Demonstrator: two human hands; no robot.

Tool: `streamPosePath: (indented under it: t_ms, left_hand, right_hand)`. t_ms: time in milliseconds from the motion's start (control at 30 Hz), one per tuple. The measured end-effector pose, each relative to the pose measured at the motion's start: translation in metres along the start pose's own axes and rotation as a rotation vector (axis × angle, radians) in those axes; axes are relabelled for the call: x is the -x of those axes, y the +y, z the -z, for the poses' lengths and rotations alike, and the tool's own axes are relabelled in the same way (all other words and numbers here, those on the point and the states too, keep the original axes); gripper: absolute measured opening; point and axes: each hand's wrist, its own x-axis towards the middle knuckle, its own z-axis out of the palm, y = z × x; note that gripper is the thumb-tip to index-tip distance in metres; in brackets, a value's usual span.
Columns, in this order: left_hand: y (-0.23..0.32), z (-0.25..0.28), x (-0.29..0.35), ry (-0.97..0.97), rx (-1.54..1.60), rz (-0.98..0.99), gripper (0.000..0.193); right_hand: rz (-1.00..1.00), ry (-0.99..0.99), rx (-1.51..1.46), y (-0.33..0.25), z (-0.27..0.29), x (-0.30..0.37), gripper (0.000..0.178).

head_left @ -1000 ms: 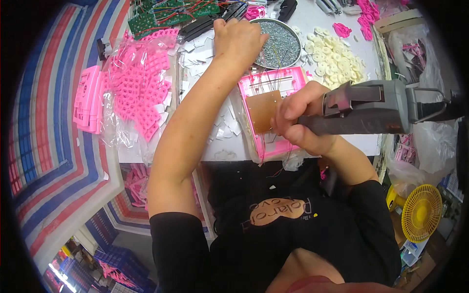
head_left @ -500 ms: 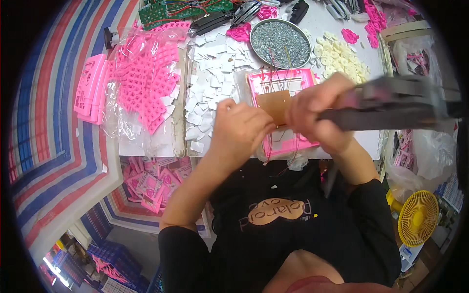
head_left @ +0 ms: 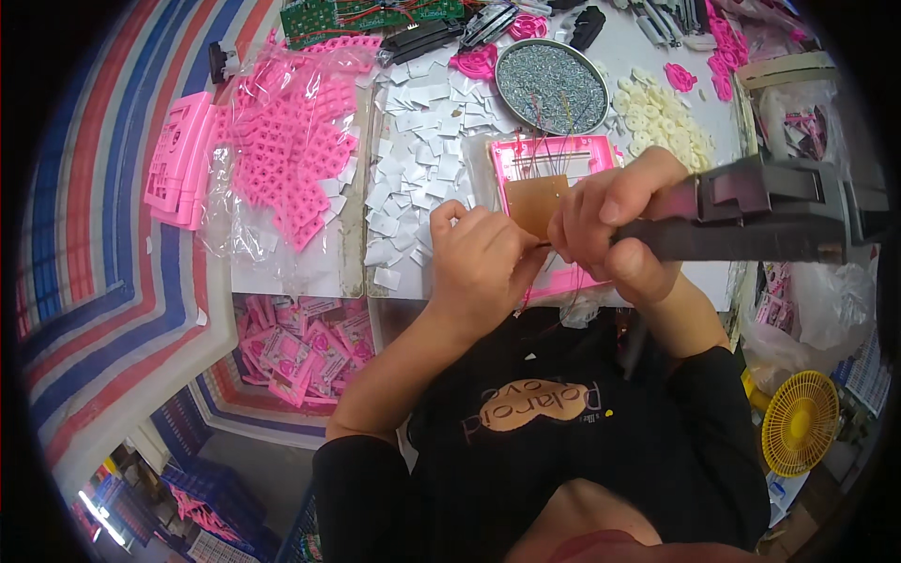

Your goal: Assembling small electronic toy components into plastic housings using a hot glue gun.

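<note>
My right hand is wrapped round a dark electric screwdriver, which lies sideways with its thin black tip pointing left. Close by that tip, my left hand is closed in a pinch; what its fingertips hold is hidden. Below both hands is a pink plastic casing with a brown board lying in it. Thin wires run from the casing's far edge toward a round metal dish full of small screws.
Pink moulded parts in clear plastic and scattered white pieces lie to the left. Cream discs are at right, green circuit boards at the back. A pink casing stands far left; a yellow fan is lower right.
The screwdriver's body has tilted slightly and shows less blur. My hands have drawn slightly apart, with the thin tip now visible between them. The whole view has shifted a little.
</note>
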Motion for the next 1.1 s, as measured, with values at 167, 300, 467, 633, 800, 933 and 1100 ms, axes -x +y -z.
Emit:
streamPosePath:
  t_ms: [167, 300, 467, 633, 800, 933, 1100]
  left_hand:
    - [-0.004, 0.002, -0.004, 0.054, -0.03, -0.009, 0.017]
    - [-0.005, 0.003, -0.002, 0.057, -0.017, 0.003, 0.016]
    - [-0.004, 0.002, -0.001, 0.04, -0.004, 0.019, 0.016]
    - [-0.002, 0.004, -0.001, 0.023, -0.141, -0.038, 0.026]
    - [0.018, 0.017, 0.016, -0.066, -0.149, 0.18, 0.039]
    - [0.021, 0.0, 0.064, -0.265, -0.17, 0.317, 0.033]
    - [0.027, 0.022, 0.06, -0.337, 0.101, 0.384, 0.017]
  right_hand:
    - [0.0, -0.003, -0.03, 0.002, 0.008, -0.005, 0.032]
    - [0.038, 0.019, 0.022, -0.005, 0.0, -0.011, 0.036]
    - [0.026, 0.01, 0.081, -0.004, -0.002, -0.009, 0.035]
    - [0.068, -0.089, -0.053, 0.001, 0.008, -0.003, 0.033]
    - [0.038, 0.088, 0.059, 0.01, 0.019, -0.002, 0.031]
    - [0.006, 0.062, 0.229, 0.023, 0.018, -0.014, 0.023]
    - [0.009, -0.012, 0.28, 0.034, 0.019, -0.018, 0.023]
